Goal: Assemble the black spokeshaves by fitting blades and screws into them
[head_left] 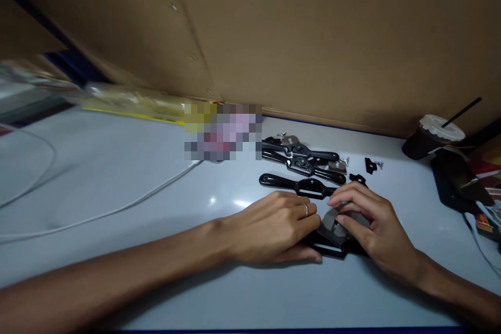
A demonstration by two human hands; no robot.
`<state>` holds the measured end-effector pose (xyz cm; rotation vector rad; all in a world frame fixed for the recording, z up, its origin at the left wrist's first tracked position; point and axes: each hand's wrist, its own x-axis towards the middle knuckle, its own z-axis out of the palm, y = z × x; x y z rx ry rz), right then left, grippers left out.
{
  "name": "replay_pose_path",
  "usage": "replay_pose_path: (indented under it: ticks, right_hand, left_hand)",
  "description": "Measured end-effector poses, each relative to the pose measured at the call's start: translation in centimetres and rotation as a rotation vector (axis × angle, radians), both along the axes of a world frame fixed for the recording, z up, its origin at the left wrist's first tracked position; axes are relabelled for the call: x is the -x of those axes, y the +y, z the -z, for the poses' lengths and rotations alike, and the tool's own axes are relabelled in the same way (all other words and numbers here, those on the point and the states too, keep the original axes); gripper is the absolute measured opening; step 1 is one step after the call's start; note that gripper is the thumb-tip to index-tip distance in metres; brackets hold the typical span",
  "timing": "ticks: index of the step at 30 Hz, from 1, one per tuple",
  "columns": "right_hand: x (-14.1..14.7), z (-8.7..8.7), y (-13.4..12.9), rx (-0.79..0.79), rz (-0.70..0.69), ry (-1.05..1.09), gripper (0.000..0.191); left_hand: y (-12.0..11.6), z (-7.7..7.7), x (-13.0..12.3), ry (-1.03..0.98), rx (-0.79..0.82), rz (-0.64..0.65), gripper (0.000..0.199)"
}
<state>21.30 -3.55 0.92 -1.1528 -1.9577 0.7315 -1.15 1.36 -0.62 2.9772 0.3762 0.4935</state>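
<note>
Head view: left hand grips a black tool. Right hand, half-curled, touches a grey blade; its hold unclear.

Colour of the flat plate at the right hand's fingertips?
The flat plate is grey; head view.

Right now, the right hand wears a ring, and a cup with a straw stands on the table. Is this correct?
Not fully: the head view shows the ring on the left hand. The cup with a straw does stand on the table.
</note>
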Motion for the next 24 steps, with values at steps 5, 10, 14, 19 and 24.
replay_pose_path:
  ticks: [5, 10, 14, 19, 24]
  right_hand:
    - [0.4, -0.4, -1.0, -0.294, -0.157, -0.169, 0.043]
    - [0.5, -0.3, -1.7, -0.353, -0.292, -0.284, 0.059]
    - [0.4, 0.1, -1.9, -0.298, -0.285, -0.297, 0.062]
    - [0.4, 0.3, -2.0, -0.308, -0.268, -0.314, 0.06]
    - [-2.0, -0.8, 0.9, -0.412, -0.018, -0.359, 0.034]
  left_hand:
    - [0.0, 0.2, 0.1, -0.015, -0.003, -0.008, 0.04]
    - [0.1, 0.6, 0.1, -0.038, 0.034, 0.019, 0.039]
    - [0.1, 0.5, 0.1, -0.049, 0.054, 0.005, 0.041]
    - [-0.1, 0.0, -0.1, 0.002, 0.064, -0.035, 0.039]
    - [0.0, -0.3, -0.1, 0.056, 0.045, -0.063, 0.038]
